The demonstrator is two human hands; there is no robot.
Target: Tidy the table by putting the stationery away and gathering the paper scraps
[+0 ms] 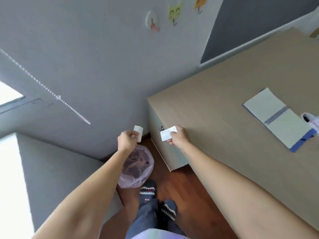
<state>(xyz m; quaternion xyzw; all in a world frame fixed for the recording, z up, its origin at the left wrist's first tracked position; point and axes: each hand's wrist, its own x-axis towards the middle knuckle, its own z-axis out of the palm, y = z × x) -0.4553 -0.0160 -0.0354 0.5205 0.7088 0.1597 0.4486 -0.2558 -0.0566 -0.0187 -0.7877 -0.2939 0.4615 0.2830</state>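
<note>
A: What is around you?

B: A big tan table (224, 104) fills your right side, from 1 o'clock down to 4 o'clock. A gray wall (86, 49) is in front of you. The floor (181, 187) is dark red-brown wood. A bright window sits low at 9 o'clock.

A: What is on the table?

B: An open notebook (278, 118) with a wire spine, out at 3 o'clock. Its pages look blank. Just beside it, at the right edge, is something pale purple (310, 119), but it is cut off and you cannot tell what it is.

A: And your hands?

B: Your left hand (127, 139) pinches a small white paper scrap (138, 133) with its fingers closed on it. It is up above the trash bin (136, 166), which has a pink bag in it and stands on the floor at 6 o'clock from that hand. Your right hand (178, 135) grips a second white scrap (168, 133) at the table's near corner. The two scraps are apart, not touching.

A: Anything hard to see?

B: A small dark thing (161, 128) peeks out behind the second scrap. It is too tiny to name. The bin's inside is dark and blurry. On the wall at 12 o'clock are three cat hooks (174, 12); the one on the right is cut off by the top edge. A bead chain (51, 94) hangs across the wall at 10 o'clock. Your feet wear shark-tooth slippers (148, 188).
</note>
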